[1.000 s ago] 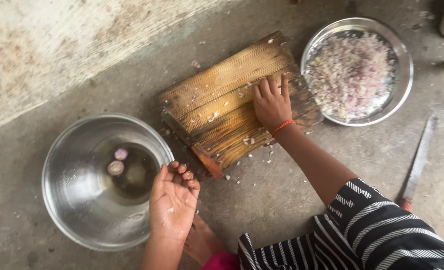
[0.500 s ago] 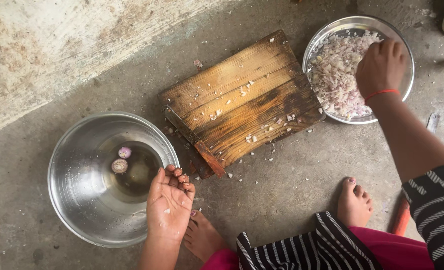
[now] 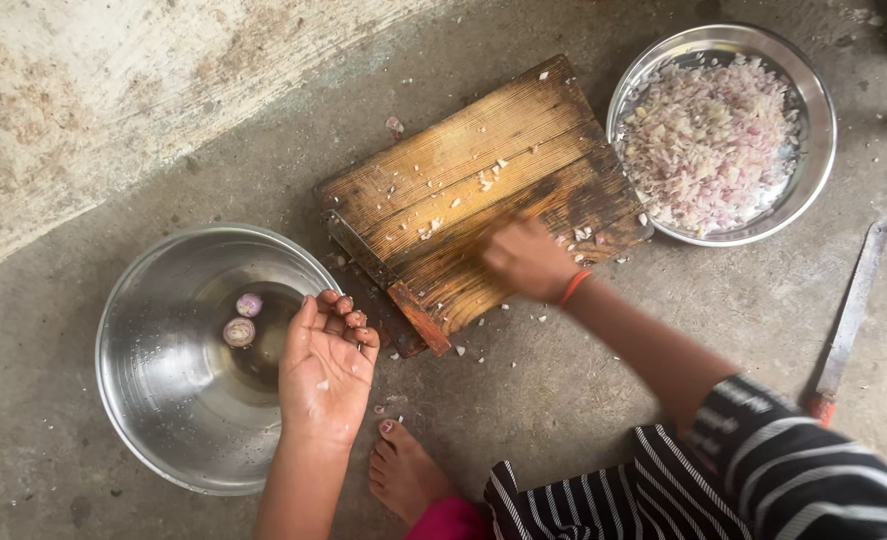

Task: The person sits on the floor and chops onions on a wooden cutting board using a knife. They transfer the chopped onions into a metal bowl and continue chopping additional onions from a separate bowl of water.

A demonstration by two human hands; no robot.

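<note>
1. At the far left, a pale, stained wall (image 3: 113, 90) is seen running diagonally above a grey concrete floor (image 3: 523, 400).
2. A large steel bowl (image 3: 153, 420) is set on the floor at lower left; two small peeled shallots (image 3: 243, 318) are seen lying in shallow water at its bottom. Part of its right rim is hidden behind the left hand.
3. The left hand (image 3: 325, 368) is held over the bowl's right edge, palm up and open, fingers loosely curled, with a few white specks on the palm. Nothing is gripped. Its forearm is cut off by the bottom edge.
4. A bare foot (image 3: 403, 470) is seen just below that hand, toes pointing up-left; the leg is hidden under red cloth at the bottom edge.
5. A worn wooden chopping board (image 3: 463, 170) is laid slantwise in the middle, strewn with small onion bits; more bits are scattered on the floor beside it.
6. The right hand (image 3: 528, 258) is placed on the board's lower right part, knuckles up, blurred by motion. Whether it is closed or holding anything cannot be told. A red band is worn at the wrist, and a striped black-and-white sleeve (image 3: 763, 470) is cut off at the lower right.
7. A second steel bowl (image 3: 813, 180), heaped with chopped pinkish-white onion (image 3: 708, 140), is touching the board's right corner.
8. A long knife (image 3: 848, 310) with a reddish handle is laid on the floor at far right, apart from both hands.
</note>
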